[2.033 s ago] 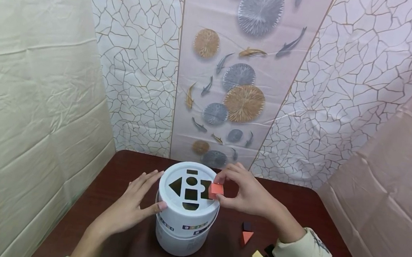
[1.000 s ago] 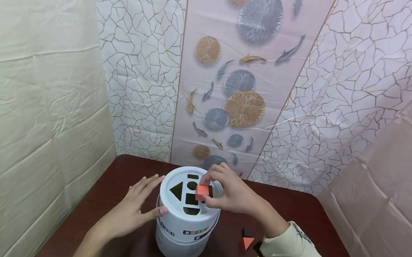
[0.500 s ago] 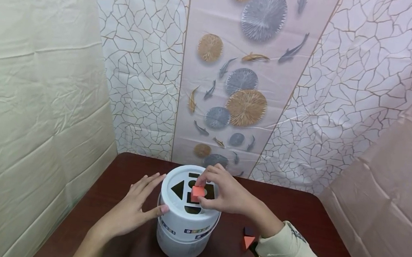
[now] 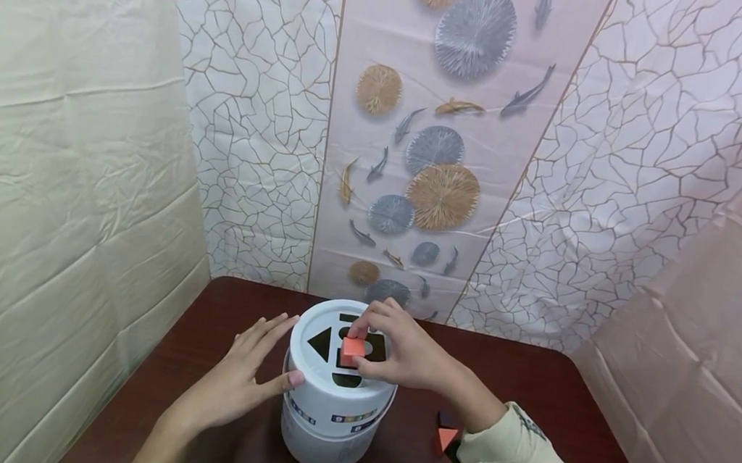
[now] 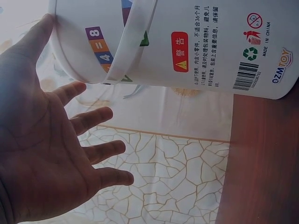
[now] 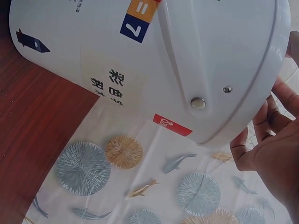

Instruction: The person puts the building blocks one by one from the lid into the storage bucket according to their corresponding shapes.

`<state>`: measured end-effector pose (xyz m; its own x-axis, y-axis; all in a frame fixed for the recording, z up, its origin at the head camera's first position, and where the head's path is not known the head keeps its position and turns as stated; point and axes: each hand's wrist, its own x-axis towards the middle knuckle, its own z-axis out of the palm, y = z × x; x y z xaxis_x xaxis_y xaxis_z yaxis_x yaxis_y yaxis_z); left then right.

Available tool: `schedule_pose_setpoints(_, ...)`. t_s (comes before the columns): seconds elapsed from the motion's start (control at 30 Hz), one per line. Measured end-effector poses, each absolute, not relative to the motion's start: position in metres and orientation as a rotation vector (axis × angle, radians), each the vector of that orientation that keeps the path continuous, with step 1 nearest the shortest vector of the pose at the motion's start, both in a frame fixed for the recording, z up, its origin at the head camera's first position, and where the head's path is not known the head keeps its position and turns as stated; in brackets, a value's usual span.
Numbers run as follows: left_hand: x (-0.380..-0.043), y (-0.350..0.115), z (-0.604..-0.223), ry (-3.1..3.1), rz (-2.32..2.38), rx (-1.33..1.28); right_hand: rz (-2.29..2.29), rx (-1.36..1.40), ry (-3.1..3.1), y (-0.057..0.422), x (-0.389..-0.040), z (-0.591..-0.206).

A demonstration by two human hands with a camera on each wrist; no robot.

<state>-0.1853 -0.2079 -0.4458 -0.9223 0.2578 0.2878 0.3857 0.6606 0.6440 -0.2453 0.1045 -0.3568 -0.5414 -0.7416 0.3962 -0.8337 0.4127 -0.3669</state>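
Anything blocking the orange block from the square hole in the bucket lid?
Nothing visible. The right hand pinches the orange block right at the square hole in the lid; only the thumb of the left hand touches the lid's rim, off to the side.

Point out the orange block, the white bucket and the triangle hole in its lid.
orange block (image 4: 353,348), head view, its top face.
white bucket (image 4: 328,439), head view, front of its side wall.
triangle hole (image 4: 320,344), head view, middle of the dark cutout in the lid.
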Motion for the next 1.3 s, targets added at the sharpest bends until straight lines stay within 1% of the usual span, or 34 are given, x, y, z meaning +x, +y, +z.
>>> schedule_pose_setpoints(1.3, -0.1836, -0.2072, -0.4443, -2.706, -1.086, -0.523, 0.765, 1.403, -2.502, 0.1054, -0.2435, -0.3628)
